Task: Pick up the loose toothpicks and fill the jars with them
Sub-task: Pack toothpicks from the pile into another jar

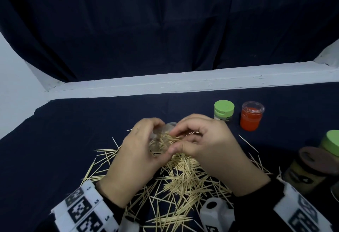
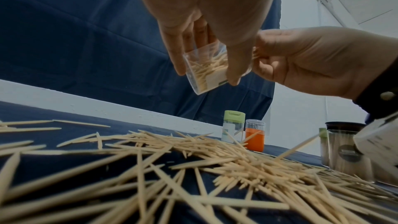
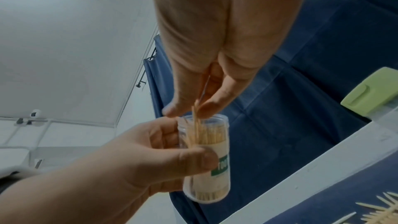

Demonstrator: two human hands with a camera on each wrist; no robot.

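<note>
My left hand (image 1: 139, 151) grips a clear plastic jar (image 3: 206, 161) with a white and green label, lifted above the table and tilted. The jar (image 2: 206, 67) holds many toothpicks. My right hand (image 1: 201, 140) pinches a few toothpicks (image 3: 196, 117) at the jar's open mouth, their lower ends inside it. In the head view the jar (image 1: 161, 138) is mostly hidden between both hands. A big pile of loose toothpicks (image 1: 179, 182) lies on the dark cloth under and in front of my hands.
A green-lidded jar (image 1: 224, 110) and a clear jar with orange contents (image 1: 251, 116) stand at the back right. A brown-lidded jar (image 1: 310, 169) and another green-lidded one (image 1: 332, 142) stand at the right edge. A white ledge (image 1: 183, 81) borders the table's far side.
</note>
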